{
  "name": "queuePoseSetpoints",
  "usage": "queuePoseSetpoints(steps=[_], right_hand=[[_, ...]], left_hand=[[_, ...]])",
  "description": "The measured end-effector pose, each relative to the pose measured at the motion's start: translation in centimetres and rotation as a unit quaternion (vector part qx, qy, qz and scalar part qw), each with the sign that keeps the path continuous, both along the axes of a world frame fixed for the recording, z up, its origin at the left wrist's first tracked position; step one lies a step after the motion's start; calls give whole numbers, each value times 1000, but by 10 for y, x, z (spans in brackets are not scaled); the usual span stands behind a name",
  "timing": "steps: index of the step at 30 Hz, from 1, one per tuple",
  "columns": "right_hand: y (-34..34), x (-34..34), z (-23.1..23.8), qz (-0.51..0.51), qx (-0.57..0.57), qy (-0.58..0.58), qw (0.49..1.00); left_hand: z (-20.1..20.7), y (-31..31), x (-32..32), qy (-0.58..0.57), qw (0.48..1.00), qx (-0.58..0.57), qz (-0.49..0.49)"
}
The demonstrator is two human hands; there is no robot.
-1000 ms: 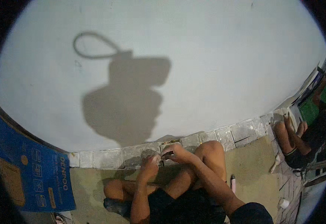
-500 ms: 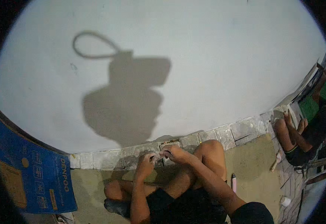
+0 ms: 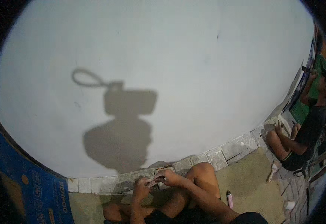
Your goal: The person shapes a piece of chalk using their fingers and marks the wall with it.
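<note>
Above my crossed legs, my left hand (image 3: 141,189) and my right hand (image 3: 170,177) meet fingertip to fingertip. Between them is a small, thin, whitish-pink piece (image 3: 154,182); its kind is too small to make out. The fingers of both hands are bent and pinched about it. On the mat to the right of my knee (image 3: 203,174) lies a slim pink stick with a black end (image 3: 229,199).
A white wall (image 3: 207,93) rises in front, above a row of pale blocks (image 3: 217,159). Blue printed cardboard (image 3: 40,194) lies at left. Another person (image 3: 301,145) sits at far right, near a pale brush-like thing (image 3: 272,172) and a small white container (image 3: 290,205).
The view has tilted upward, so hands, legs and mat appear lower. My hands stay together at the pale piece. The other person's raised arm shows more now.
</note>
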State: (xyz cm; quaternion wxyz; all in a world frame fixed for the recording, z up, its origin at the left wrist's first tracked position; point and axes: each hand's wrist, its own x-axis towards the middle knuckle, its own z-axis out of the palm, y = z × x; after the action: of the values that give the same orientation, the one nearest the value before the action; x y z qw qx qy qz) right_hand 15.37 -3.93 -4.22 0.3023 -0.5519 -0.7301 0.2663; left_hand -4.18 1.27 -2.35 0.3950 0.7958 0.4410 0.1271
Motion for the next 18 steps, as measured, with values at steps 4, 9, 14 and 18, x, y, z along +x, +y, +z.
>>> queuePoseSetpoints(steps=[4,9,14,18], right_hand=[[-1,-2,0,-23,29,7,999],[-7,2,14,-45,-63,109,991],[-2,3,0,-50,-4,89,995],[0,6,-7,-55,-23,44,997]], left_hand=[[-2,7,0,32,999,-38,-3],[-20,3,7,-112,993,-26,24],[-8,-5,10,-66,987,147,-9],[-1,-2,11,-113,992,-26,48]])
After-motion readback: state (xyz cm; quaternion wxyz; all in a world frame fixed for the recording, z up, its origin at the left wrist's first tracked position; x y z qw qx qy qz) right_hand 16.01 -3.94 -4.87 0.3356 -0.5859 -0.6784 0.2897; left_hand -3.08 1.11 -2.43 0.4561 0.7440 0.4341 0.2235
